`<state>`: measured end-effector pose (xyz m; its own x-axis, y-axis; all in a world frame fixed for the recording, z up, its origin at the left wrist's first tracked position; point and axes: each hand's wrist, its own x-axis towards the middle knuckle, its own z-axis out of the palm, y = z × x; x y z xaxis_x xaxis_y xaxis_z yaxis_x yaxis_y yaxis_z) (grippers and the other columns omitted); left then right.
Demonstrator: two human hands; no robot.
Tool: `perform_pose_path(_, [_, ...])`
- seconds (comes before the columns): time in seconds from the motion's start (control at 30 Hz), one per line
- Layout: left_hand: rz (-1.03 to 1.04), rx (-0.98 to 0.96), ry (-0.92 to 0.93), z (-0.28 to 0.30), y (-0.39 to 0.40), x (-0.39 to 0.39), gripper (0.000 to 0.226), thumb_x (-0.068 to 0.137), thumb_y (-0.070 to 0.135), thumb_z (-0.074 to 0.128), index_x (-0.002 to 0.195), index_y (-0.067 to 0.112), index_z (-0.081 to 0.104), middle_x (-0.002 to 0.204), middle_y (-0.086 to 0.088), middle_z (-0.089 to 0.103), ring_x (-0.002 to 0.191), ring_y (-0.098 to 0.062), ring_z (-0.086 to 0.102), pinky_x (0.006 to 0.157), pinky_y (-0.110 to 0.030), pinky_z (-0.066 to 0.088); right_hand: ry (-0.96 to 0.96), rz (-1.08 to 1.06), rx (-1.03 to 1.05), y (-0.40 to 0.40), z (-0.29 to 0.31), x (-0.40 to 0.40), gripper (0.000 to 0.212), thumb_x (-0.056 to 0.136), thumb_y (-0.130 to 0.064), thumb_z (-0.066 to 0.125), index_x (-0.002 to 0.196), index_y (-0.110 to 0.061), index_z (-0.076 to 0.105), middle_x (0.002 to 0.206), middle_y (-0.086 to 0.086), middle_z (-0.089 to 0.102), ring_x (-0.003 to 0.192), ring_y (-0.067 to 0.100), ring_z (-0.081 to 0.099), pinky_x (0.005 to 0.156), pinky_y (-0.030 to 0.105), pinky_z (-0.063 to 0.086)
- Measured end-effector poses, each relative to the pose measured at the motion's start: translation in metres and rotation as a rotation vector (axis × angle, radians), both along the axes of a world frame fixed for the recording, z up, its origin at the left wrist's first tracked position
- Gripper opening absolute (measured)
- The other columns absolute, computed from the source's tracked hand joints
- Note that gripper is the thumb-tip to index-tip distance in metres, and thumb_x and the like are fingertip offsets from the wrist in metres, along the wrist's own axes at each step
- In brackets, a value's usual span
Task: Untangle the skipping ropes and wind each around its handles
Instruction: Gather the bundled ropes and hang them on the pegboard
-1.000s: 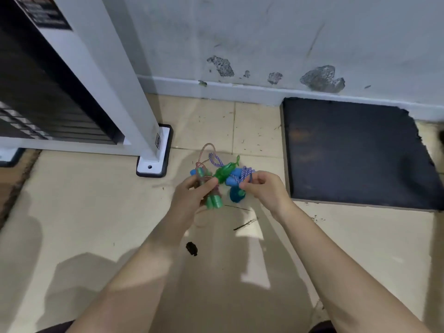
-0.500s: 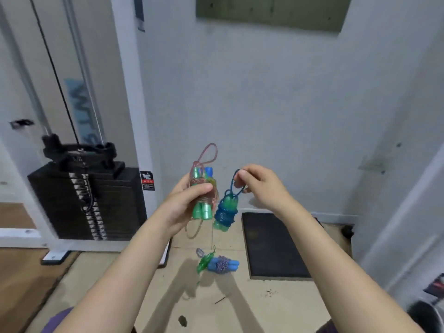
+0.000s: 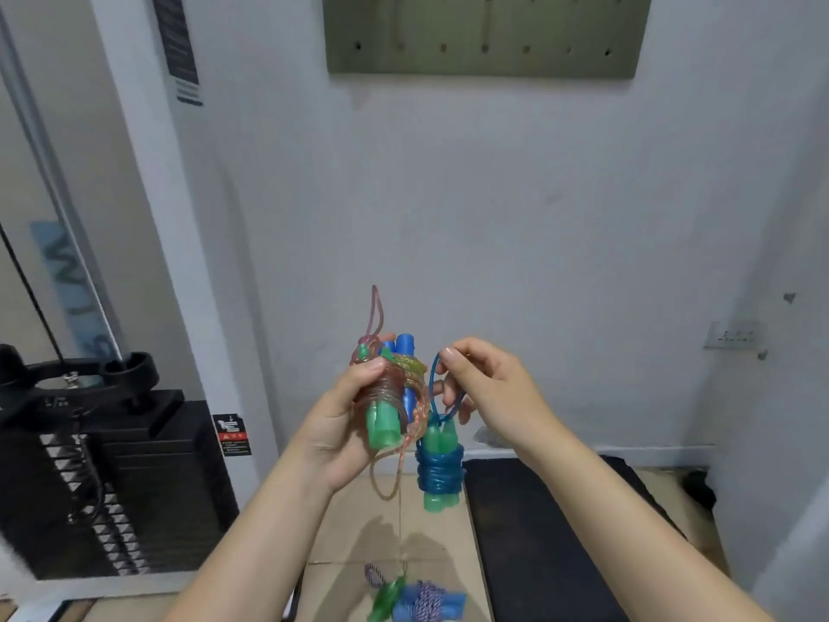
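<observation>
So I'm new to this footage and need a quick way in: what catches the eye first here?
The two hands at centre. The left hand grips a bundle of green and blue handles wound in pinkish rope, while the right hand pinches the loop of a blue-wound rope hanging below. A third rope lies on the floor.

Green handles (image 3: 438,437) in blue rope (image 3: 439,473) (another rope (image 3: 389,388) translucent pink)
</observation>
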<state>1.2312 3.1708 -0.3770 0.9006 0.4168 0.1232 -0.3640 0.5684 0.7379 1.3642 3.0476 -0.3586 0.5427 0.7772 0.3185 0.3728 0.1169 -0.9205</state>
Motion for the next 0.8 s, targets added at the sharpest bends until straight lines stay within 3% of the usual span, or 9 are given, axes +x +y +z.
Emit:
perform_pose_path(0.17, [-0.005, -0.017, 0.038, -0.056, 0.100, 0.099, 0.096, 0.047, 0.021, 0.097, 0.133, 0.018, 0.053, 0.122, -0.025, 0.060, 0.123, -0.050, 0.053, 0.097, -0.055, 0.050, 0.040, -0.008, -0.042, 0.099, -0.052, 0.102, 0.023, 0.100, -0.018, 0.051, 0.084, -0.009, 0.064, 0.065, 0.010, 0.059, 0.056, 0.011, 0.058, 0.052, 0.027, 0.050])
perform_pose_path(0.23, [-0.017, -0.029, 0.030, -0.058, 0.126, 0.129, 0.092, 0.049, 0.020, 0.096, 0.130, 0.018, 0.053, 0.119, -0.026, 0.060, 0.119, -0.051, 0.055, 0.092, -0.054, 0.053, 0.060, 0.003, -0.064, 0.128, -0.056, 0.129, 0.022, 0.100, -0.015, 0.051, 0.083, -0.009, 0.064, 0.068, 0.011, 0.061, 0.057, 0.008, 0.060, 0.054, 0.027, 0.051])
perform_pose_path(0.33, [0.014, -0.011, 0.080, -0.032, 0.147, 0.159, 0.099, 0.046, 0.024, 0.096, 0.133, 0.013, 0.050, 0.110, -0.024, 0.064, 0.097, -0.041, 0.068, 0.079, -0.046, 0.058, 0.089, -0.003, -0.082, 0.151, -0.038, 0.154, 0.021, 0.100, -0.015, 0.053, 0.082, -0.008, 0.063, 0.067, -0.001, 0.064, 0.062, 0.013, 0.060, 0.057, 0.029, 0.054])
perform_pose_path(0.37, [0.036, 0.012, 0.103, -0.018, 0.151, 0.166, 0.097, 0.046, 0.024, 0.095, 0.132, 0.013, 0.052, 0.107, -0.022, 0.065, 0.092, -0.037, 0.069, 0.076, -0.044, 0.059, 0.113, -0.021, -0.086, 0.154, -0.026, 0.160, 0.020, 0.099, -0.016, 0.055, 0.084, -0.005, 0.063, 0.067, -0.001, 0.065, 0.063, 0.014, 0.061, 0.060, 0.030, 0.055])
perform_pose_path(0.47, [0.134, 0.082, 0.118, 0.036, 0.154, 0.178, 0.062, 0.058, 0.023, 0.079, 0.117, 0.021, 0.060, 0.102, -0.013, 0.068, 0.087, -0.033, 0.071, 0.072, -0.041, 0.059, 0.157, -0.067, -0.120, 0.155, 0.025, 0.172, 0.012, 0.093, -0.015, 0.063, 0.085, -0.007, 0.065, 0.072, 0.003, 0.067, 0.070, 0.012, 0.064, 0.069, 0.029, 0.056])
perform_pose_path(0.57, [0.165, 0.087, 0.109, 0.109, 0.153, 0.177, 0.053, 0.064, 0.027, 0.074, 0.115, 0.026, 0.062, 0.105, -0.011, 0.068, 0.093, -0.034, 0.070, 0.075, -0.042, 0.059, 0.104, -0.016, -0.230, 0.149, 0.090, 0.175, 0.006, 0.090, -0.013, 0.068, 0.084, -0.014, 0.068, 0.082, -0.004, 0.069, 0.080, 0.008, 0.062, 0.080, 0.024, 0.051])
perform_pose_path(0.63, [0.167, 0.109, 0.103, 0.167, 0.150, 0.173, 0.046, 0.067, 0.026, 0.074, 0.112, 0.028, 0.064, 0.105, -0.011, 0.067, 0.096, -0.035, 0.069, 0.076, -0.044, 0.059, 0.120, 0.011, -0.272, 0.145, 0.140, 0.171, 0.006, 0.090, -0.013, 0.066, 0.086, -0.014, 0.069, 0.090, 0.002, 0.071, 0.087, 0.016, 0.065, 0.087, 0.030, 0.052])
perform_pose_path(0.73, [0.216, 0.141, 0.115, 0.256, 0.148, 0.167, 0.053, 0.075, 0.016, 0.071, 0.125, 0.024, 0.056, 0.102, -0.011, 0.066, 0.092, -0.035, 0.069, 0.072, -0.042, 0.058, 0.221, -0.012, -0.197, 0.143, 0.225, 0.162, 0.008, 0.096, -0.013, 0.059, 0.091, -0.009, 0.064, 0.102, 0.012, 0.072, 0.101, 0.030, 0.065, 0.097, 0.043, 0.052])
perform_pose_path(0.8, [0.245, 0.144, 0.120, 0.315, 0.150, 0.162, 0.063, 0.078, 0.013, 0.067, 0.137, 0.019, 0.047, 0.100, -0.012, 0.065, 0.089, -0.036, 0.069, 0.074, -0.042, 0.056, 0.309, -0.033, -0.127, 0.146, 0.288, 0.154, 0.012, 0.101, -0.017, 0.050, 0.091, -0.012, 0.056, 0.102, 0.010, 0.072, 0.099, 0.034, 0.066, 0.097, 0.046, 0.050])
